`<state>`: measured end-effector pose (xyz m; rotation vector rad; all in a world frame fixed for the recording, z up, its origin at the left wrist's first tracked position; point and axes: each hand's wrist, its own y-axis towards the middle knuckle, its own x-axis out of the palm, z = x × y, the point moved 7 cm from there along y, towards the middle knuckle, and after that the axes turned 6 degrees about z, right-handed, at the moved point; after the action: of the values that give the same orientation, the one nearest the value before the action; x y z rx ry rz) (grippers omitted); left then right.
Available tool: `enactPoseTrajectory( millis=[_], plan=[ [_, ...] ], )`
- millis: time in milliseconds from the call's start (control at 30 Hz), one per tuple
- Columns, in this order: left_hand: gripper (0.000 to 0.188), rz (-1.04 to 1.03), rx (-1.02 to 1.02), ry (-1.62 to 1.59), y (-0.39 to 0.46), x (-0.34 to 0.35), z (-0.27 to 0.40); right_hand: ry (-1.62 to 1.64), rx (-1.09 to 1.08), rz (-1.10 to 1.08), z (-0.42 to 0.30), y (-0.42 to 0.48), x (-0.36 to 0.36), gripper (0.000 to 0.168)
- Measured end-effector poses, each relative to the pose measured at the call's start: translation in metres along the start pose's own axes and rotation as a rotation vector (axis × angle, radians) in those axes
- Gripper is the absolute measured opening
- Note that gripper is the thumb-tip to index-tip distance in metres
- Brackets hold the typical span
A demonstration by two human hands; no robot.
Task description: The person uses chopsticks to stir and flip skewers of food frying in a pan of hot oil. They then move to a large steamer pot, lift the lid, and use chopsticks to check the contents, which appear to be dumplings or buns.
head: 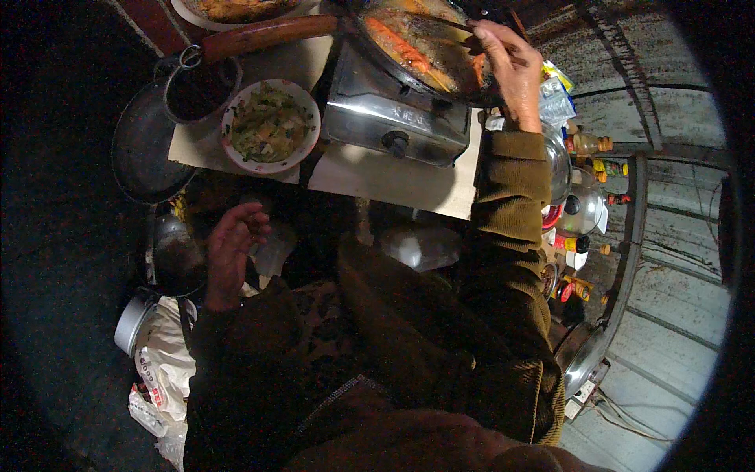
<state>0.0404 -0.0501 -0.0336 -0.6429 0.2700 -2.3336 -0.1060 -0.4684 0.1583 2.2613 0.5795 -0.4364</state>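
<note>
My right hand [512, 74] grips dark chopsticks [439, 22] above the right side of a wok [386, 62]. Orange-red pieces of food on sticks [401, 46] lie in bubbling liquid in the wok. Under it is a single-burner stove [398, 121] with a black knob on its front. The wok's wooden handle [268, 36] points left. My left hand [236, 253] hangs low in the shade, fingers loosely curled, with nothing visible in it. Between the stove and a dark pan is a bowl [271, 127] of chopped greens.
At the far left sit a dark frying pan [147, 141] and a dark pot [203, 88]. A dish of fried food [242, 9] stands at the top. Along the right are glass lids [581, 200] and several sauce bottles [572, 243]. Plastic bags [165, 360] lie lower left.
</note>
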Motion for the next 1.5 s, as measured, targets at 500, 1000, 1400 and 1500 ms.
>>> enactPoseTrajectory(
  millis=[500,1000,1400,1500],
  plan=[
    [0.042,0.017,-0.002,-0.025,0.002,-0.002,-0.003,0.193,0.034,-0.087,0.040,0.018,0.029,0.022],
    [0.041,-0.008,0.015,-0.035,0.004,-0.006,-0.004,0.182,0.221,0.272,0.049,0.025,-0.024,0.028],
    [0.040,-0.022,0.007,-0.028,0.008,-0.002,0.000,0.346,0.467,0.407,0.087,0.009,-0.025,0.035],
    [0.039,-0.024,0.015,-0.033,0.007,-0.006,-0.004,0.437,0.476,0.452,0.084,0.009,-0.032,0.035]
  ],
)
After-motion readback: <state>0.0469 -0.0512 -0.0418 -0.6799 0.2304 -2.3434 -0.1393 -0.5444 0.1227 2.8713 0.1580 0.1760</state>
